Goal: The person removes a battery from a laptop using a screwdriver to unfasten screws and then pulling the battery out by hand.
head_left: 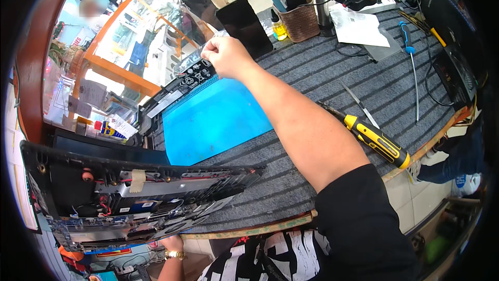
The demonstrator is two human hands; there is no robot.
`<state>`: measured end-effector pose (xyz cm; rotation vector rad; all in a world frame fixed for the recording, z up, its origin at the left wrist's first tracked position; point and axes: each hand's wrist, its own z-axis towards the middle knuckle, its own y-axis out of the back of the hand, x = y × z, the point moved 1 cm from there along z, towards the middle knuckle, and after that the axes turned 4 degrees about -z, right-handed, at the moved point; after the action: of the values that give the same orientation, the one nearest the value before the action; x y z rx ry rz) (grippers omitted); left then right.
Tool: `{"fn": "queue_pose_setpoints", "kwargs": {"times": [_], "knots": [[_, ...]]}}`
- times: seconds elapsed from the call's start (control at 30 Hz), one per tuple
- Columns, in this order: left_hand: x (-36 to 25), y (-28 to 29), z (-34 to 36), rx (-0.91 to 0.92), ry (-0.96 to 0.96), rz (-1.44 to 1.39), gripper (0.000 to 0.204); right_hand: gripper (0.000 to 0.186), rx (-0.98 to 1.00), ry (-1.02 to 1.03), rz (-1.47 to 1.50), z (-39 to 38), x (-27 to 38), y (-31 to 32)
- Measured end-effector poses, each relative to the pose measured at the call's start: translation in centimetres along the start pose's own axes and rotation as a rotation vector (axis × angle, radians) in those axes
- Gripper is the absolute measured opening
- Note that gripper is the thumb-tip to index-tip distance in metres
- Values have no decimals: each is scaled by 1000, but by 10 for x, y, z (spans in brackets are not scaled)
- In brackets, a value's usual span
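My right hand (227, 56) reaches across the bench with its fingertips pinched together. They are over the far end of a long black part with printed symbols (193, 77), which looks like a laptop battery. Whatever the fingers pinch is too small to make out. A blue mat (215, 117) lies below this hand. At the left, an opened laptop (150, 187) is tilted up, its bare circuit boards, red wires and a strip of tape showing. My left hand (170, 242), with a gold watch at the wrist, is at the laptop's lower edge, its fingers mostly hidden behind it.
A yellow-black screwdriver (377, 142), metal tweezers (360, 105) and a long blue-handled screwdriver (410, 57) lie on the striped grey cloth (312, 81). Farther back are a dark tablet-like panel (244, 26), a yellow bottle (278, 27) and a woven basket (300, 18). A glass case stands beyond.
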<state>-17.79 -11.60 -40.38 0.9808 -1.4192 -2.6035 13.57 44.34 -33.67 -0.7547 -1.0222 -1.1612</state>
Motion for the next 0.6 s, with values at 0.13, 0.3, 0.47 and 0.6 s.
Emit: {"fn": "queue_pose_setpoints", "kwargs": {"times": [0.13,0.3,0.47,0.6], "knots": [[17,4,-5,30,2,93,38,17,8,-29,23,3,-13,1],[32,6,-7,127,-78,274,35,18,-8,-63,2,4,-19,1],[33,0,-8,24,-191,266,30,17,-72,29,-113,5,-24,-1],[28,-1,-10,2,-132,229,30,17,-107,75,-203,3,-24,-1]]}}
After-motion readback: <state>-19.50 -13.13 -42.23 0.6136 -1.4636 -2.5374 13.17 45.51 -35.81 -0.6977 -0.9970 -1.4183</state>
